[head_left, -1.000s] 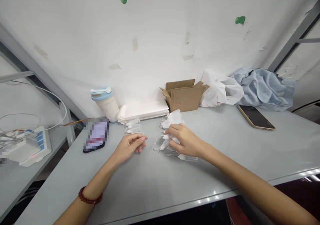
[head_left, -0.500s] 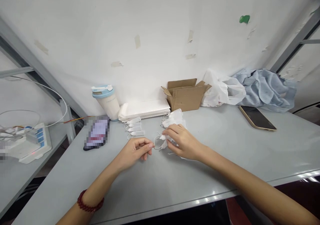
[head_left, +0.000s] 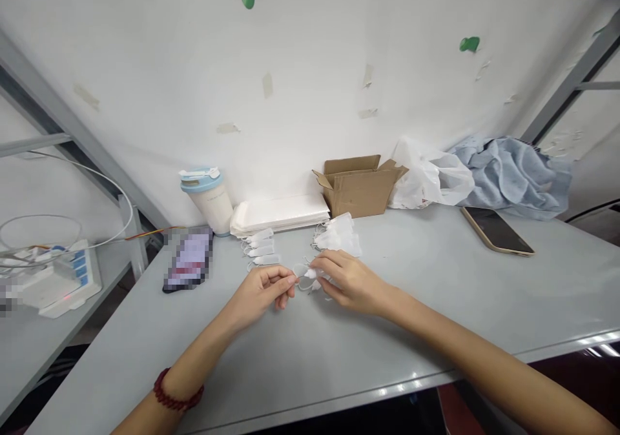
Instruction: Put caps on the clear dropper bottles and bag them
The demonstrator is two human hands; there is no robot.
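My left hand (head_left: 266,286) pinches the end of a thin white string loop (head_left: 303,286) between thumb and fingertips. The loop runs to a small white tag with a pointed end (head_left: 310,273), and my right hand (head_left: 349,281) is closed on that tag, its fingers covering most of it. Another tag tip shows under the right fingers. Behind the right hand lies a bunch of similar whitish, translucent tags (head_left: 340,234) with their strings to the left. Several more tags (head_left: 264,248) lie in a column behind my left hand.
A stack of white paper (head_left: 281,213), an open cardboard box (head_left: 361,192), a white plastic bag (head_left: 423,173) and a blue cloth (head_left: 513,173) line the wall. A lidded cup (head_left: 210,204) and a blurred phone-like object (head_left: 188,261) are at left; a phone (head_left: 498,230) lies right.
My right hand has shifted slightly left and down, bringing the tag closer to my left fingertips. The left hand keeps its pinch on the string. The whole view has tilted slightly.
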